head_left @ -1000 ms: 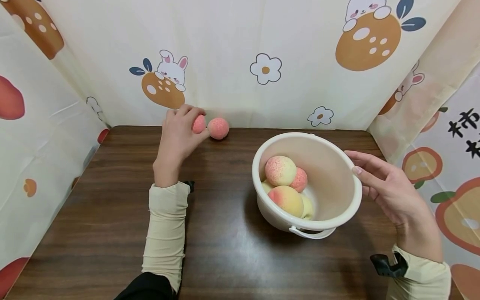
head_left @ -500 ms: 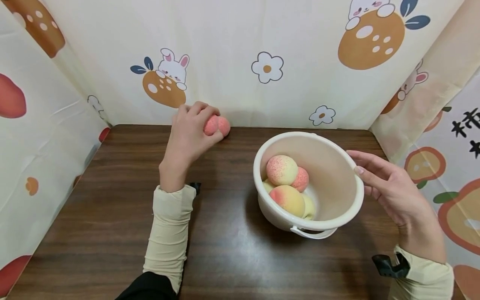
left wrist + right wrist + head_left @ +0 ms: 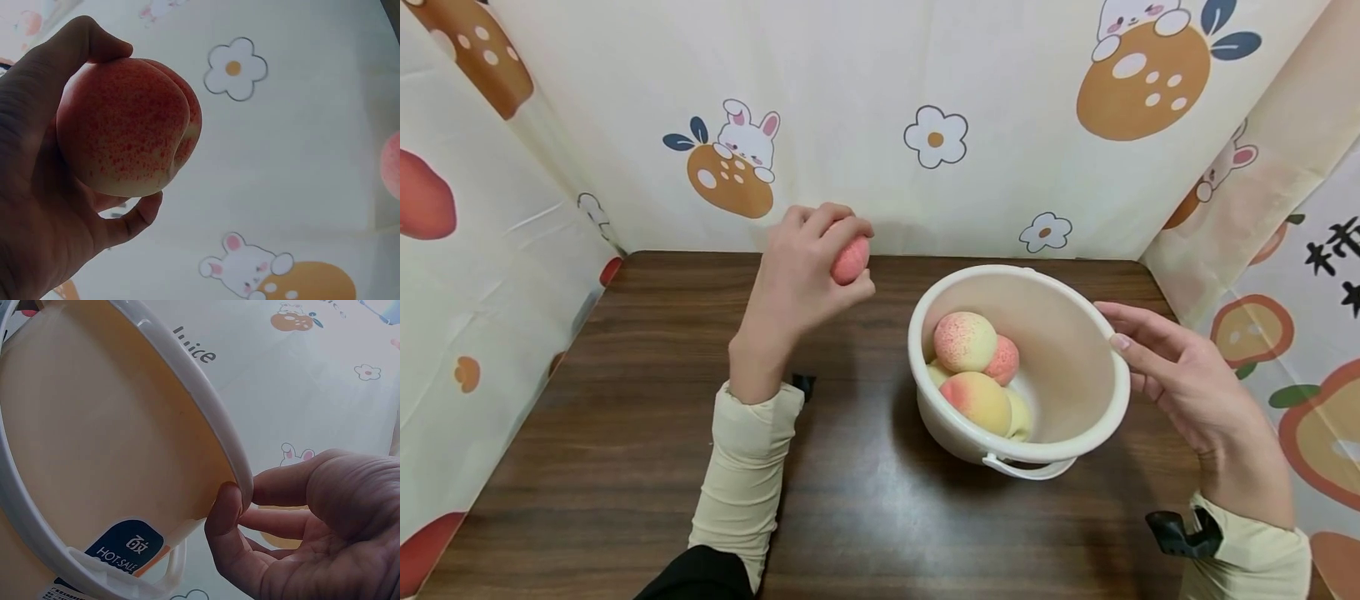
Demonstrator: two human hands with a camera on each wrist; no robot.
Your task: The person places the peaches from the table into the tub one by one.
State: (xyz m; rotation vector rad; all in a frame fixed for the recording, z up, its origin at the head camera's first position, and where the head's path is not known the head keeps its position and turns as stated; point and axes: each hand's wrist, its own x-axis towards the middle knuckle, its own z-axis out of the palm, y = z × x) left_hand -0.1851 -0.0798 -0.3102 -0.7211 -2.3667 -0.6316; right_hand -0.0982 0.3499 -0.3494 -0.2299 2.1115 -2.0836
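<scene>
Near the table's back edge, my left hand [image 3: 805, 271] holds a pink peach [image 3: 850, 260] between thumb and fingers. The left wrist view shows this peach [image 3: 128, 128] up close, speckled red and paler below. A second pink peach [image 3: 391, 164] is cut off by that view's right edge; in the head view I cannot make it out apart from the held one. My right hand [image 3: 1187, 375] pinches the rim of a cream plastic bucket [image 3: 1063, 367], thumb inside and fingers outside. In the bucket lie several peaches, among them a yellow-pink one [image 3: 976, 402] and a speckled one [image 3: 964, 340].
The bucket's handle [image 3: 1030, 469] hangs down at its near side. A dark wooden table [image 3: 625, 400] lies beneath everything. Printed cloth [image 3: 850, 100] stands along the back and both sides. In the right wrist view a blue label [image 3: 131, 544] shows on the bucket.
My left hand has moved right along the back edge with its peach, to where the second pink peach lay in view. The right hand keeps its grip on the bucket rim.
</scene>
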